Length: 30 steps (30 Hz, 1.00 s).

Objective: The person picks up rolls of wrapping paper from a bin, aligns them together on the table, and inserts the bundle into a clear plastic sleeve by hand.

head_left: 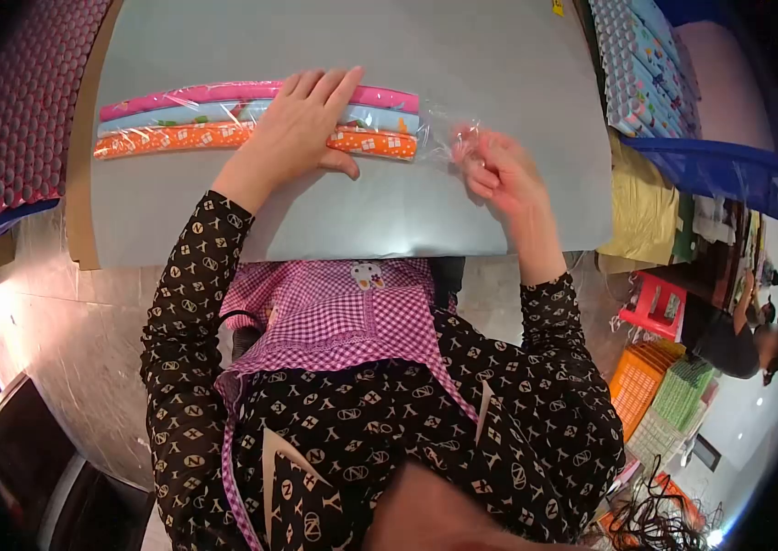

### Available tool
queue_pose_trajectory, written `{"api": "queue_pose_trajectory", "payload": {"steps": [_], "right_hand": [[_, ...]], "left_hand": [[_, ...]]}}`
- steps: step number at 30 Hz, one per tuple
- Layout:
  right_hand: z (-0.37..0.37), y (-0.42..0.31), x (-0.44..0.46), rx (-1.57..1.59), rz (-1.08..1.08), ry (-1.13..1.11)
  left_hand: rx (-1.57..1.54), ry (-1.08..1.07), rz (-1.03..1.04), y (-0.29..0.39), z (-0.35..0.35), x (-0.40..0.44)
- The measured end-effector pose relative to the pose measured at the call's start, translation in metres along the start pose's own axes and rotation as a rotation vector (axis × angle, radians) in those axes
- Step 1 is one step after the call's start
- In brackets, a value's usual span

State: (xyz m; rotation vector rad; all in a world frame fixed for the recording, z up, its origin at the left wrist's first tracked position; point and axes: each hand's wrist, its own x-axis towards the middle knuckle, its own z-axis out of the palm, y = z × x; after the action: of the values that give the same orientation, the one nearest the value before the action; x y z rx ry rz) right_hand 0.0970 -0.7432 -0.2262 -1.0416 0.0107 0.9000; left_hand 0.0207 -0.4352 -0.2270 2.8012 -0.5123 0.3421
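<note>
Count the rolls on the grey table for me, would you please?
3, side by side in clear wrap: pink roll on the far side, blue roll in the middle, orange roll on the near side. The left hand covers part of them; any roll underneath would be hidden.

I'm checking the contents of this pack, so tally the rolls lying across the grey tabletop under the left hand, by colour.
Pink roll: 1
Light blue roll: 1
Orange roll: 1
Total: 3 rolls
</note>
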Motion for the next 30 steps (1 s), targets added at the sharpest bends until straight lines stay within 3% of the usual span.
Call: {"api": "queue_pose_trajectory", "payload": {"steps": [5,8,12,18,25,29,30], "right_hand": [[0.022,-0.003,-0.004,-0.39,0.18,-0.014],[0.033,-0.001,0.002,-0.626,0.141,0.084],[0.034,0.007,0.008,-0.624,-0.01,0.211],[0.025,0.01,0.008,-0.472,-0.048,0.019],[0.066,0.01,0.005,-0.769,-0.083,0.226],[0.061,0.017,0.016,-0.891,-0.037,0.094],[0.063,0.018,0.018,-0.94,-0.049,0.161]], "left_hand": [[0.013,-0.01,-0.002,0.0,0.002,0.0],[0.026,-0.005,-0.004,-0.001,0.003,-0.001],[0.017,-0.007,0.003,0.0,0.002,-0.001],[0.07,-0.002,0.006,0.0,0.001,0.0],[0.054,-0.076,-0.066,0.006,-0.012,0.0],[0.109,0.0,-0.035,0.005,-0.013,-0.008],[0.096,-0.014,-0.023,0.003,-0.017,-0.01]]}}
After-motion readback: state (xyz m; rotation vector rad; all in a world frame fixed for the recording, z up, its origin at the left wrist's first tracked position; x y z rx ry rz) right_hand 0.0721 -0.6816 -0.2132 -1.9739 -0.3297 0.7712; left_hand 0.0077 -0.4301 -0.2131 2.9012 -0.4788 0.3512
